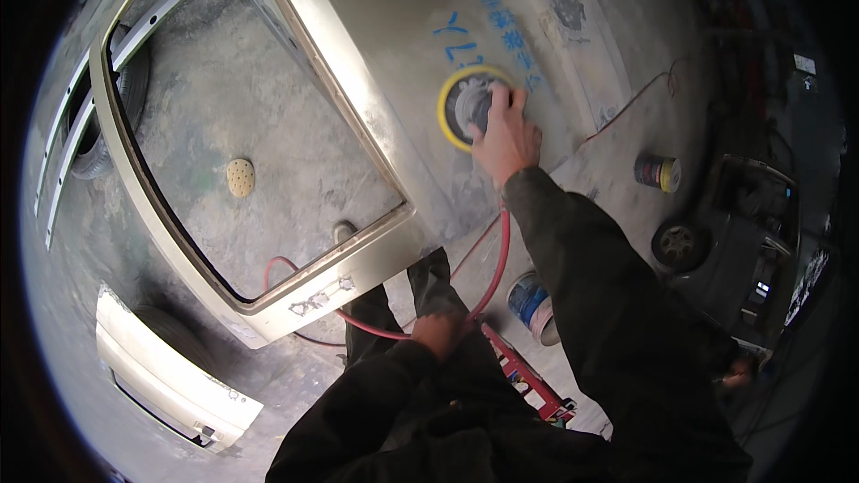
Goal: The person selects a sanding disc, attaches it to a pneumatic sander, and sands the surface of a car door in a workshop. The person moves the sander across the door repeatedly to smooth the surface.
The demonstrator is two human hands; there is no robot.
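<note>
My right hand grips an orbital sander from above. The sander's round, yellow-edged pad lies against a large vehicle body panel. Around it, the panel's surface is dull grey-beige and carries handwritten blue marks. Lower down, my left hand is closed around a red air hose, which runs up towards the sander under my right wrist. The panel's beige window frame surrounds an opening through which the concrete floor shows.
A perforated beige pad lies on the floor, seen through the opening. Tyres and metal rails are at left, above another panel. At right stand a small can, a bucket, a red rack and a dark vehicle.
</note>
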